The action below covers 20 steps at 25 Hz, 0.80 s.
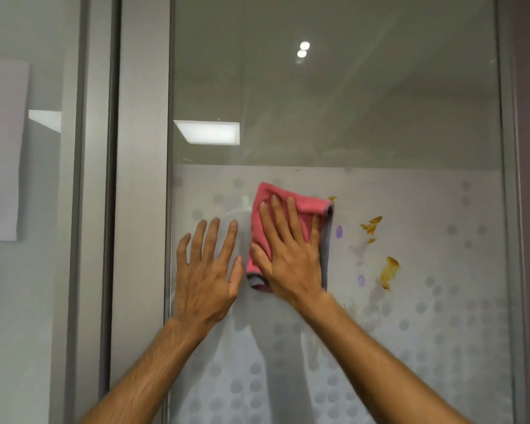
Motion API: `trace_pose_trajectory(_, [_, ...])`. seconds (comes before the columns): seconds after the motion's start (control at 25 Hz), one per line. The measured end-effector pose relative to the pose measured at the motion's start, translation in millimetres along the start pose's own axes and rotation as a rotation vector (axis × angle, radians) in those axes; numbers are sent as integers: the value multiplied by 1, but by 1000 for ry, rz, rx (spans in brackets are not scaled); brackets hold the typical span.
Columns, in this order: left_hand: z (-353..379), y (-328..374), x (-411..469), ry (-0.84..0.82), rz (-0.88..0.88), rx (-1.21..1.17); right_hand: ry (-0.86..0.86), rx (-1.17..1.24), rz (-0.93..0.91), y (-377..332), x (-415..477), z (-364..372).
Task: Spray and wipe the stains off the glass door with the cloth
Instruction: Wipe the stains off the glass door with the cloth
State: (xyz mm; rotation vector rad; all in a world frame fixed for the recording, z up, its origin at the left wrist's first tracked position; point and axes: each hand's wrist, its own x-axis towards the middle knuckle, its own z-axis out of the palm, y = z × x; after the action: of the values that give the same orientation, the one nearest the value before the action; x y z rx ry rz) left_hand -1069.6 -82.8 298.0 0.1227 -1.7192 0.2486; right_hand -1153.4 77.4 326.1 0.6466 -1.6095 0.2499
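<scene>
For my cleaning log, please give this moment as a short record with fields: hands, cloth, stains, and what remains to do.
left hand: fingers straight and spread, flat on the door, just left of the cloth
right hand: straight fingers press the cloth to the door
cloth: pink, folded, grey edge
stains: yellow-brown smears and two purple marks, all right of the cloth, uncovered
spray: none in view
remaining: the stains to the right are not yet wiped
</scene>
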Motion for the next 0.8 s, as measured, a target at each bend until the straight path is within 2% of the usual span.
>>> trace_pose_trajectory(0.08, [-2,2,13,-6,25,-4,-44,-18,-179,23,36,-4])
trace_pose_trajectory(0.16, [-2,7,24,-15,42,-9,-27,-45,-213,52,69,-9])
trace_pose_trajectory(0.32, [-1,20,37,-42,45,-30,82,28,200,79,89,-12])
trace_pose_trajectory(0.4, [1,24,38,-53,56,-39,117,45,228,69,65,-7])
trace_pose_trajectory(0.52, [5,28,36,-60,78,-50,78,57,122,53,0,-2])
trace_pose_trajectory(0.68, [8,35,32,-65,71,-49,-64,-32,-85,45,-112,3])
trace_pose_trajectory(0.8, [11,44,32,-70,69,-45,-104,-68,-212,59,-131,-2])
